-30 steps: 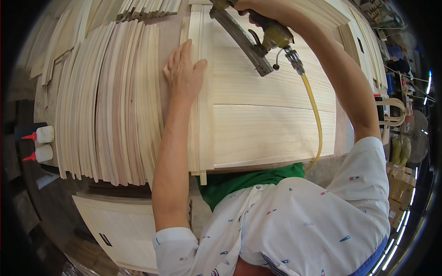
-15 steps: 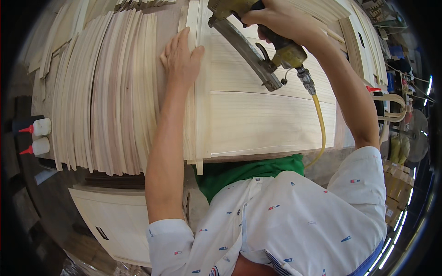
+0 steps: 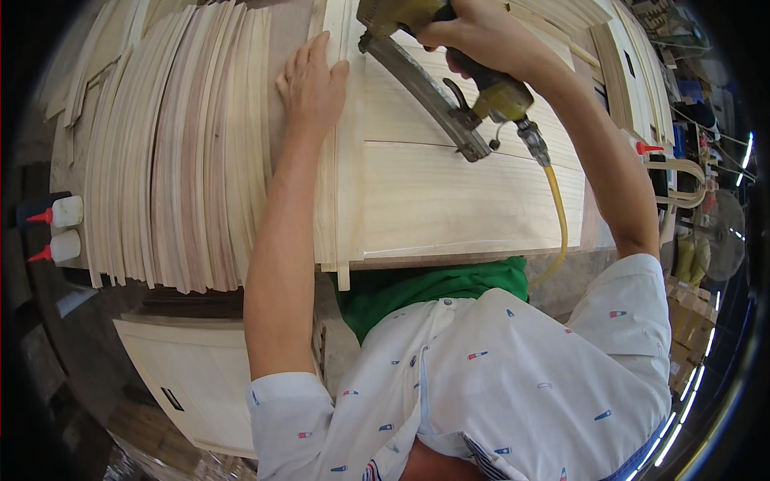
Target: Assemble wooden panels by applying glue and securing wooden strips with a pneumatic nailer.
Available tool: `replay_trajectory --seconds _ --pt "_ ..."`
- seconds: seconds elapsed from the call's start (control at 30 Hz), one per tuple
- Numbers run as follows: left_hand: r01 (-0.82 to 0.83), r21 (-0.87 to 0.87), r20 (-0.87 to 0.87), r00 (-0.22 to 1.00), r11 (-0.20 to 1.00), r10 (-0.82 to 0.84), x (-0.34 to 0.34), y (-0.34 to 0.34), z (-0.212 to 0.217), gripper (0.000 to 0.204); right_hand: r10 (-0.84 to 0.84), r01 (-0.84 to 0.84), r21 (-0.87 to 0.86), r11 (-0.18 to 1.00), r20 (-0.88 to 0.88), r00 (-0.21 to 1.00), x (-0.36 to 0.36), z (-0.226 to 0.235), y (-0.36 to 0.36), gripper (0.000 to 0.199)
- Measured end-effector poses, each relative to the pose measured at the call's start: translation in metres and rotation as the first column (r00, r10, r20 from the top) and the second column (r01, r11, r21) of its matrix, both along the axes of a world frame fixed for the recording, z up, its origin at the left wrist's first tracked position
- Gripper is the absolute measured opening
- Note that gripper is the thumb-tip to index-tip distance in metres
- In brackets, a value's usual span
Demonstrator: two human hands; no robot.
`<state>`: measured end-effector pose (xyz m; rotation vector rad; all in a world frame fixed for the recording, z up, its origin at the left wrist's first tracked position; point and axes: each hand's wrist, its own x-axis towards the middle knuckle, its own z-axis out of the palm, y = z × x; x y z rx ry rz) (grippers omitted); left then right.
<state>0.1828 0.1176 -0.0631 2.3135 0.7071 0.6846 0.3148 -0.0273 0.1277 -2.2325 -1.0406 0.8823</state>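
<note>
In my right hand (image 3: 485,36) is a pneumatic nail gun (image 3: 433,88), gripped by its handle, with a yellow air hose (image 3: 559,204) running down from it. The gun's nose rests over or against a long pale wooden strip (image 3: 345,168) at the far side; exact contact is hard to make out. Under the gun lies a wide pale wooden panel (image 3: 465,208), and the strip runs along its left edge. My left hand (image 3: 314,88) lies with fingers stretched out and thumb apart on the strip's left side, pressing against the wood.
Left of my arm stands a row of many thin wooden slats (image 3: 180,152). Two white glue bottles (image 3: 66,245) with red tips sit at the table's left edge. A finished-looking panel (image 3: 184,377) leans below. More wooden boards (image 3: 618,72) lie at the right.
The view has shifted slightly, so the panel and slats sit a little higher. The nail gun stays by the strip in my right hand, and my left hand keeps its place on the wood.
</note>
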Motion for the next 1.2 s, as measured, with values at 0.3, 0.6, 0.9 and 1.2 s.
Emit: replay_trajectory --seconds 0.3,0.6,0.9,1.2 --pt "-0.015 0.029 -0.026 1.000 0.999 0.016 0.003 0.002 -0.004 0.054 0.066 -0.067 -0.008 0.998 -0.086 0.994 -0.031 0.006 -0.022 0.026" --pt "0.007 0.169 0.065 0.998 0.986 -0.019 0.006 0.014 -0.021 0.051 0.088 -0.088 -0.011 0.996 -0.026 0.996 -0.059 -0.011 -0.049 0.023" --pt "-0.046 0.096 0.012 0.999 0.994 0.045 -0.002 -0.001 -0.001 0.052 0.122 -0.122 0.007 0.993 0.001 0.993 -0.083 -0.007 -0.071 0.032" --pt "-0.031 0.093 0.022 0.999 0.995 0.029 0.000 0.010 -0.011 0.056 0.230 -0.230 0.010 0.973 -0.025 0.973 -0.107 -0.006 -0.087 0.035"
